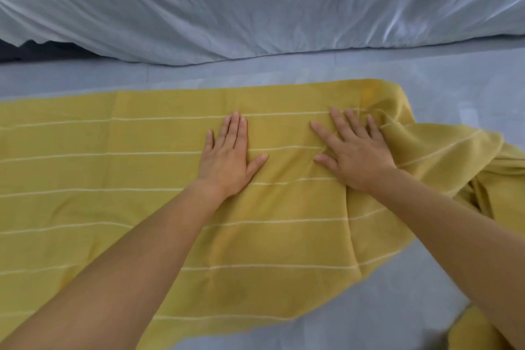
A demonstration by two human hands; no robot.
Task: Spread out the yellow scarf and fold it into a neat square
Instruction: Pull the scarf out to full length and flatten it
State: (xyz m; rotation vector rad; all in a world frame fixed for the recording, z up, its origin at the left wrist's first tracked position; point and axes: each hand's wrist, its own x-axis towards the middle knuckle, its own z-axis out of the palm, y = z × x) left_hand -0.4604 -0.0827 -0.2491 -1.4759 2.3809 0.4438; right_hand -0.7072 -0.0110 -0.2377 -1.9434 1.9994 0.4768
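The thin mustard-yellow scarf with white stripes (142, 179) is lying across the pale grey surface (426, 307), flat on the left, bunching on the right. Left hand (227, 162) and right hand (352, 153) are both pressing flat, fingers straight, gripping nothing. Looks light, floppy and wrinkle-prone, so I'd be pinching corners or edges.

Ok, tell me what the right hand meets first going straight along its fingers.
Probably only more yellow scarf, slightly rumpled just ahead of the right hand; beyond the scarf's far edge, bare floor, then the white sheet.
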